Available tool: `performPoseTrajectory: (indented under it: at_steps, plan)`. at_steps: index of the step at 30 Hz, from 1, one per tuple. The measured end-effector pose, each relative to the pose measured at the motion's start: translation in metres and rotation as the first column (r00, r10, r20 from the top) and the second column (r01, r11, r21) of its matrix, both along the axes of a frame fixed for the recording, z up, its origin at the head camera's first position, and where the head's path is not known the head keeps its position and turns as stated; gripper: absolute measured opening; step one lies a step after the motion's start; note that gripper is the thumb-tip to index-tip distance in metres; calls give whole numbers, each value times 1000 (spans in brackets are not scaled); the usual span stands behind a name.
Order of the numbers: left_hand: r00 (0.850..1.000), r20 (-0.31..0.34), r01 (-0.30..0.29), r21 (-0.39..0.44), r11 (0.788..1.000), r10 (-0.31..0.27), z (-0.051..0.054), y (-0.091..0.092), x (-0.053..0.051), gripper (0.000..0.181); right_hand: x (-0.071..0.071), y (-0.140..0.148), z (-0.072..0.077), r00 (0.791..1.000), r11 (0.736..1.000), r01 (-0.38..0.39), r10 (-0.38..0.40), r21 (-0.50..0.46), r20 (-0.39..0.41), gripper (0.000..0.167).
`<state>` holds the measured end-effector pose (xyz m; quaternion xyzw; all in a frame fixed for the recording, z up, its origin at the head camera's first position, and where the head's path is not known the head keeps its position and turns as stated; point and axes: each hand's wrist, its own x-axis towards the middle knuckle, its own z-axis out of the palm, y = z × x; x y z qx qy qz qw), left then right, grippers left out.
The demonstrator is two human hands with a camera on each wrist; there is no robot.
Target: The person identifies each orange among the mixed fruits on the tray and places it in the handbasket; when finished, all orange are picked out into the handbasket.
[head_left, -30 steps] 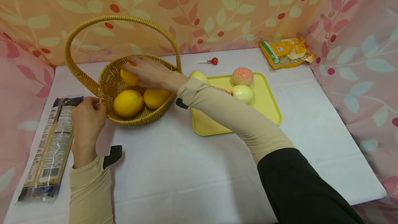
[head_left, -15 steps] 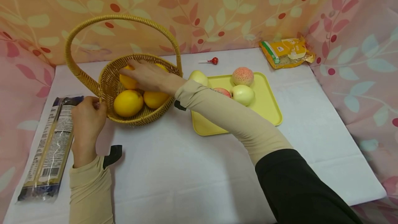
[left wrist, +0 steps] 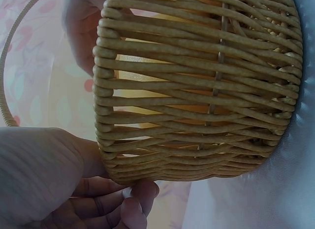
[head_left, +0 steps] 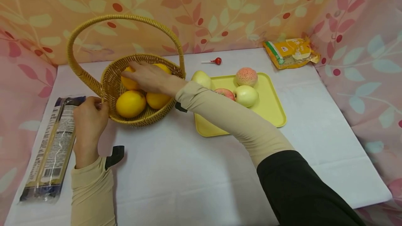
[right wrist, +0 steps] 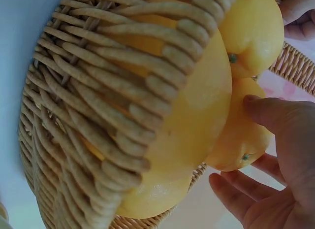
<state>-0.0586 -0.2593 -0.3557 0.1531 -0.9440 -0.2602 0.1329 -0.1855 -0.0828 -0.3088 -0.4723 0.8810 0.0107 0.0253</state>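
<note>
A wicker basket (head_left: pixel 142 119) with a tall arched handle stands at the left of the table. Inside it sit a front orange (head_left: pixel 130 104), a mango (head_left: pixel 157 100), another yellow fruit (head_left: pixel 163 67) partly hidden, and a rear orange (head_left: pixel 128 82). My left hand (head_left: pixel 91 121) pinches the basket's rim at its left side, thumb and fingers on either side of the wicker. My right hand (head_left: pixel 150 77) reaches over the basket onto the rear orange. In the right wrist view, the thumb touches that orange (right wrist: pixel 241 130) and the fingers curl round its other side.
A yellow tray (head_left: pixel 271 111) holds a pale green apple (head_left: pixel 246 96), a red apple (head_left: pixel 226 93) and a speckled peach-like fruit (head_left: pixel 246 76). Another pale apple (head_left: pixel 201 78) is at its corner. Around lie a lollipop (head_left: pixel 216 61), an orange packet (head_left: pixel 292 53) and a long plastic package (head_left: pixel 51 149).
My right hand has drawn back slightly to the right, and more of the yellow fruit behind it shows. The rear orange has shifted a little left. My left hand stays on the basket rim.
</note>
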Motion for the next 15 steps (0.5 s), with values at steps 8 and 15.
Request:
performPoseTrajectory:
  at_steps: [8, 15]
  plan:
    - [1000, 1, -1, -1, 1000, 1, 0, 0, 0, 40, 3, 1, 1, 998, 997, -17, 12, 78, 67, 41]
    - [999, 34, 2, 8, 1000, -2, 2, 1, 1, 42, 3, 2, 1, 997, 995, -39, 32, 95, 66, 44]
